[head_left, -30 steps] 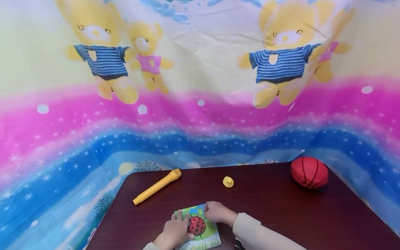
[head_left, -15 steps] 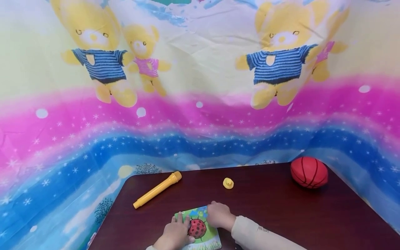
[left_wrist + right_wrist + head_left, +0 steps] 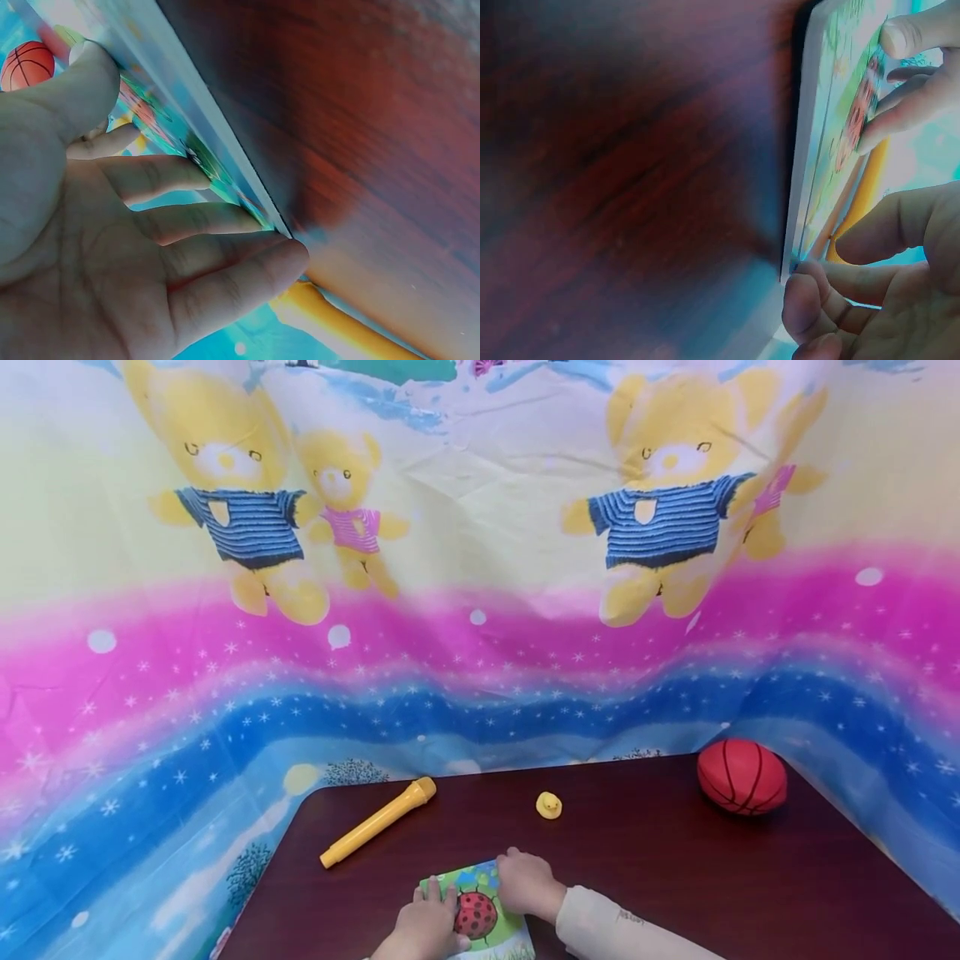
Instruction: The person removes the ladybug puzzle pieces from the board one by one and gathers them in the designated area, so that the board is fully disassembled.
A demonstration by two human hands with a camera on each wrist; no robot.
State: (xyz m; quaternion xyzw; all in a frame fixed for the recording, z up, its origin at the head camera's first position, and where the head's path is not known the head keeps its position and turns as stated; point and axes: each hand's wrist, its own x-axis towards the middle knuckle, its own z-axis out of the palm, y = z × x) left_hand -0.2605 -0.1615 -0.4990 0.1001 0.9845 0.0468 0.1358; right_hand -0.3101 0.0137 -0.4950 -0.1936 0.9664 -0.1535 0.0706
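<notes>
A thin square board (image 3: 480,935) with a red spotted ladybug on a green background lies on the dark wooden table near the front. My left hand (image 3: 423,927) rests on its left side, fingers spread and nearly straight. In the left wrist view, the fingertips (image 3: 289,251) reach along the board's edge. My right hand (image 3: 527,882) is at the far right corner, fingers curled. From the right wrist, curled fingers (image 3: 802,300) meet the board's corner, with the thumb (image 3: 870,236) bent above them. The right hand covers that corner in the head view.
A yellow toy microphone (image 3: 378,822) lies at the back left of the table (image 3: 637,843). A small yellow duck (image 3: 549,805) sits behind the board, and a red toy basketball (image 3: 742,777) stands at the back right corner. A printed bear curtain (image 3: 480,652) surrounds the table.
The head view has tilted up slightly, so everything sits a little lower. My right hand has shifted slightly right at the board's corner. The left hand stays on the board.
</notes>
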